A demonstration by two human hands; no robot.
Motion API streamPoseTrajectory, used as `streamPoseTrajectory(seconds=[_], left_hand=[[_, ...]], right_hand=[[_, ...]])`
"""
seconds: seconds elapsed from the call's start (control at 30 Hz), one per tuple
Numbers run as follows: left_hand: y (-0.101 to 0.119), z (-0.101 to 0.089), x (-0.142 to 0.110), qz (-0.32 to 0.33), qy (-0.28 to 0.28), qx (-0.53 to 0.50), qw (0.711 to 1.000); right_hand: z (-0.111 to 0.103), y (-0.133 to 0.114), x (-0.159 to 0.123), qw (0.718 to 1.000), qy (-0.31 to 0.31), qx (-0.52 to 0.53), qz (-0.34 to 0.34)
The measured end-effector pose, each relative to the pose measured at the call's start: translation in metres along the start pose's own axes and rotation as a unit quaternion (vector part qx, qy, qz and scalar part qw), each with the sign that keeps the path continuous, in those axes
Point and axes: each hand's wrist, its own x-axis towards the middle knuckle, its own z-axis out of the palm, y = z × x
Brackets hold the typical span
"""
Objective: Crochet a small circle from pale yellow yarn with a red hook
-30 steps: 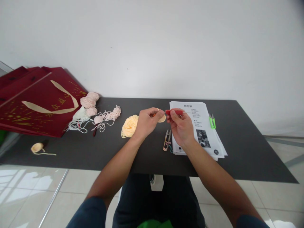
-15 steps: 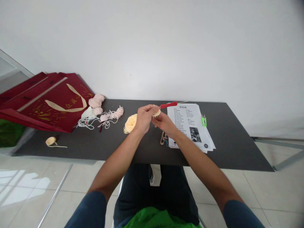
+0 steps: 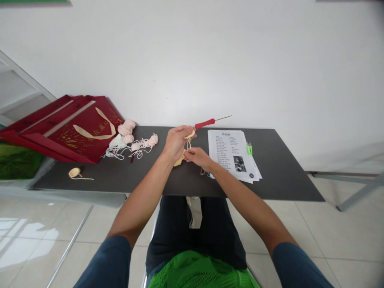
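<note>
My left hand [image 3: 177, 143] is closed on a small cream crochet piece [image 3: 190, 134]. A crochet hook [image 3: 205, 123] with a red handle sticks out from the same hand, its thin metal shaft pointing up to the right. Below it, my right hand [image 3: 198, 157] pinches the pale yellow yarn [image 3: 189, 144], which runs down from the piece between both hands. The yellow yarn ball [image 3: 179, 161] lies on the table, mostly hidden behind my left wrist and right fingertips.
Printed sheets [image 3: 228, 150] lie to the right, with green thread snips [image 3: 249, 149] on their edge. Pink and white yarn [image 3: 126, 138] sits by dark red gift bags [image 3: 90, 124] at the left. A small cream crocheted cup [image 3: 75, 172] rests near the table's [image 3: 135, 182] left front.
My right hand has let go of the red-handled hook and moved down to the yarn. The hook now stays with my left hand and tilts upward. My view has shifted.
</note>
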Motion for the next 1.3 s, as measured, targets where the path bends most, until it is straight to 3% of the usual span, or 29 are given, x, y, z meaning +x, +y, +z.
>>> streamPoseTrajectory(seconds=[0.1, 0.17, 0.23, 0.43, 0.63, 0.8, 1.03, 1.3], left_hand=[[0.001, -0.002, -0.002, -0.016, 0.011, 0.005, 1.0], [0.005, -0.002, -0.003, -0.023, 0.014, 0.004, 1.0], [0.008, -0.001, -0.003, -0.008, 0.014, 0.0, 1.0], [0.003, -0.001, 0.002, 0.024, 0.009, -0.002, 1.0], [-0.003, -0.007, 0.003, 0.027, 0.005, -0.004, 1.0], [-0.003, -0.007, 0.006, 0.031, 0.004, 0.002, 0.999], [-0.034, -0.022, 0.021, 0.072, 0.04, 0.106, 0.991], [-0.073, -0.038, 0.042, 0.081, 0.055, 0.168, 0.981]], right_hand=[[0.004, -0.016, 0.0, 0.998, 0.013, 0.051, -0.022], [0.007, -0.025, -0.001, 0.988, 0.033, 0.134, -0.072], [0.009, -0.028, -0.004, 0.983, 0.019, 0.163, -0.078], [0.005, -0.013, -0.016, 0.993, 0.098, 0.017, -0.06], [-0.025, -0.004, -0.019, 0.973, 0.181, -0.134, -0.045], [-0.048, 0.006, -0.013, 0.96, 0.223, -0.167, -0.029], [-0.059, 0.008, -0.015, 0.98, 0.172, -0.095, 0.005], [-0.092, -0.012, -0.03, 0.967, 0.239, -0.088, -0.011]])
